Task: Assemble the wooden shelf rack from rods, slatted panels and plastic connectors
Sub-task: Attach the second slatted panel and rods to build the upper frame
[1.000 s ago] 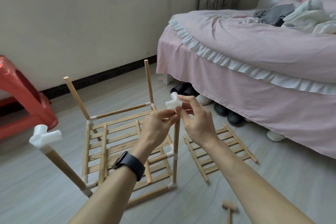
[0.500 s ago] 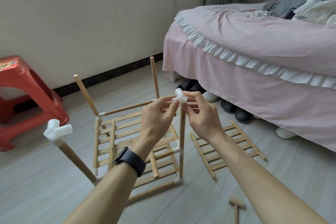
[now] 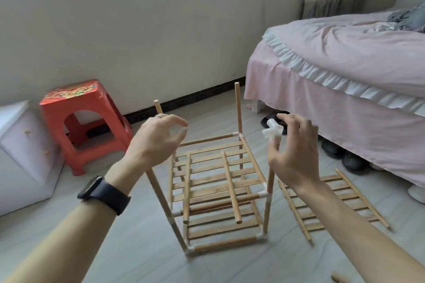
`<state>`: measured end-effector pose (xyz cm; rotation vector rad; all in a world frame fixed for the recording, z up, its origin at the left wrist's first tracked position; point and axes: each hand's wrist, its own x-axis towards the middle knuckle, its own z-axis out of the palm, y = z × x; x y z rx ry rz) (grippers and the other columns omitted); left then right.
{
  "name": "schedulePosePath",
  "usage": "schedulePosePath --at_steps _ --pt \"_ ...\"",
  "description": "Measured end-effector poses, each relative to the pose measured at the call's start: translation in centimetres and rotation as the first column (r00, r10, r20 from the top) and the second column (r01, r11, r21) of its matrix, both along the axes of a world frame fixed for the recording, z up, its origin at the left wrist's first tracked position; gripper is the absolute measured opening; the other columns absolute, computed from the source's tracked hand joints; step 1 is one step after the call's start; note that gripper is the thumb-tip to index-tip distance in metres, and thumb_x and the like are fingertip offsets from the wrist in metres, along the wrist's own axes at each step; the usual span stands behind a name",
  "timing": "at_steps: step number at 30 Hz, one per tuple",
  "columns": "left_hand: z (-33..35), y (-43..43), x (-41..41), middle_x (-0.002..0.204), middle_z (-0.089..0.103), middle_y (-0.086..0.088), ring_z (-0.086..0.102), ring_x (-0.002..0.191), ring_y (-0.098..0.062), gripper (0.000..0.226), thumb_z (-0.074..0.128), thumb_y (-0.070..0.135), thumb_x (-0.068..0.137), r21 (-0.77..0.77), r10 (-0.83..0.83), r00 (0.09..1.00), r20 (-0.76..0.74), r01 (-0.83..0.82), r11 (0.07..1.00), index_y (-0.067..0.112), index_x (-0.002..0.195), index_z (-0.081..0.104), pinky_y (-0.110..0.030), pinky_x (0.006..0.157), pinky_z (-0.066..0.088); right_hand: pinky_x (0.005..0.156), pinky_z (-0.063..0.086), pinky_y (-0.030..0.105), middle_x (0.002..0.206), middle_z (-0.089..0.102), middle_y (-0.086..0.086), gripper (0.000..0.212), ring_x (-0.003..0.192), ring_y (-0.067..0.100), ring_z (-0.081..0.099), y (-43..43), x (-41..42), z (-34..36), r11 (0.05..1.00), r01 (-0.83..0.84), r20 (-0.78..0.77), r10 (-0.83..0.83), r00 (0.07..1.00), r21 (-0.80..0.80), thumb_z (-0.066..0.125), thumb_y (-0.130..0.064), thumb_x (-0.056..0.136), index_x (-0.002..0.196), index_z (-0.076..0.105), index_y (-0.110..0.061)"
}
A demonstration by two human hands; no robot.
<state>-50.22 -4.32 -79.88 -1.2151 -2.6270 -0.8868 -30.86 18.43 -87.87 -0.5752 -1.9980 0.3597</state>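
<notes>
Soft daylight fills my feed, brightest at the top left (blown out to white there), with faint shadows on the floor (image 3: pixel 128 255) under the rack (image 3: pixel 216 188). Motion blur smears the left hand (image 3: pixel 154 145), its fingers (image 3: pixel 178 136), and the right hand (image 3: pixel 296 156). The wall (image 3: pixel 149 41) bows toward the frame edges.

Part-built rack (image 3: pixel 218 190) standing on the floor, both hands raised over it.
The left hand (image 3: pixel 156 142), blurred, has loosely curved fingers and holds nothing discernible. The right hand (image 3: pixel 294 151) has forefinger above and thumb below the white connector (image 3: pixel 272 130) on top of the near-right rod (image 3: pixel 271 174); contact cannot be confirmed. A loose slatted panel (image 3: pixel 333 202) lies flat to the right, near the bed (image 3: pixel 345 64). A red stool (image 3: pixel 85 122) stands far left.
</notes>
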Motion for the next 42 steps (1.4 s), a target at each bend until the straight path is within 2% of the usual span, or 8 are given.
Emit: schedulePosePath --at_steps 7,13,18,21,25,33,36,42 --pt "-2.4 -8.7 -3.3 0.102 0.075 0.008 0.071 0.098 -0.012 0.019 0.054 0.036 0.103 0.105 0.083 0.823 0.562 -0.171 0.980 0.032 0.115 0.069 -0.029 0.078 0.053 0.088 0.044 0.016 0.120 0.057 -0.005 0.046 0.105 0.008 0.054 -12.3 -4.7 1.1 0.851 -0.449 0.234 0.511 0.827 -0.272 0.069 -0.039 0.091 0.130 0.052 -0.020" --pt "-4.2 -8.1 -2.5 0.106 0.075 -0.010 0.074 0.097 -0.026 0.024 0.052 0.030 0.104 0.328 -0.108 0.621 0.776 -0.252 0.910 0.019 0.122 0.064 -0.038 0.081 0.056 0.106 0.047 0.046 0.147 0.050 0.003 0.057 0.134 0.028 0.050 -21.3 -11.6 -3.4 0.622 -0.188 0.395 0.672 0.627 -0.760 0.053 -0.050 0.100 0.147 0.040 -0.021" --pt "-4.7 -8.0 -2.5 0.105 0.075 -0.012 0.074 0.096 -0.028 0.025 0.051 0.030 0.104 0.356 -0.132 0.591 0.796 -0.280 0.891 0.015 0.119 0.064 -0.039 0.080 0.058 0.090 0.055 0.046 0.117 0.061 0.015 0.025 0.105 0.028 0.061 -24.4 -15.9 -5.9 0.401 -0.256 0.017 0.563 0.826 -0.880 0.041 -0.022 0.104 0.122 0.052 -0.009" --pt "-4.3 -8.3 -2.8 0.104 0.075 -0.002 0.075 0.093 -0.017 0.024 0.052 0.037 0.104 0.306 -0.086 0.643 0.761 -0.240 0.921 0.021 0.118 0.065 -0.032 0.074 0.057 0.065 0.050 0.034 0.083 0.059 0.005 0.015 0.074 0.013 0.056 -24.9 -16.8 -6.4 0.467 -0.323 -0.100 0.441 0.892 -0.823 0.042 -0.020 0.104 0.100 0.052 -0.010" --pt "-3.8 -10.1 -4.3 0.109 0.071 0.010 0.067 0.100 -0.008 0.022 0.052 0.041 0.104 0.201 0.034 0.783 0.621 -0.201 0.959 0.029 0.119 0.062 -0.028 0.075 0.052 0.042 0.032 0.015 0.044 0.043 -0.010 0.039 0.040 0.002 0.042 -24.2 -16.4 -7.7 0.476 -0.375 -0.220 0.348 0.911 -0.796 0.056 -0.026 0.100 0.062 0.050 -0.019" --pt "-5.1 -12.3 -8.0 0.123 0.060 0.001 0.057 0.111 -0.017 0.032 0.057 0.035 0.099 0.182 0.263 0.832 0.489 -0.392 0.902 0.025 0.130 0.055 -0.033 0.088 0.049 0.050 0.027 0.036 0.055 0.037 0.009 0.035 0.052 0.022 0.033 -22.0 -13.1 -8.3 0.294 -0.511 -0.277 0.575 0.770 -0.808 0.061 -0.012 0.095 0.062 0.051 -0.005" --pt "-5.3 -11.4 -9.2 0.139 0.045 -0.008 0.049 0.111 -0.018 0.049 0.061 0.037 0.096 0.114 0.340 0.868 0.361 -0.403 0.908 0.025 0.141 0.045 -0.032 0.095 0.041 0.045 0.028 0.029 0.048 0.036 0.005 0.043 0.043 0.017 0.034 -21.7 -10.0 -9.0 0.265 -0.564 -0.351 0.561 0.750 -0.782 0.060 -0.018 0.092 0.050 0.049 -0.019" --pt "-5.3 -8.4 -11.3 0.148 0.030 -0.016 0.046 0.126 -0.033 0.074 0.066 0.034 0.091 0.043 0.338 0.901 0.273 -0.362 0.931 0.036 0.153 0.024 -0.036 0.105 0.040 0.038 0.030 0.018 0.039 0.035 -0.010 0.046 0.036 0.005 0.034 -19.9 -6.4 -8.2 0.369 -0.524 -0.365 0.420 0.831 -0.767 0.057 -0.023 0.084 0.041 0.043 -0.026"
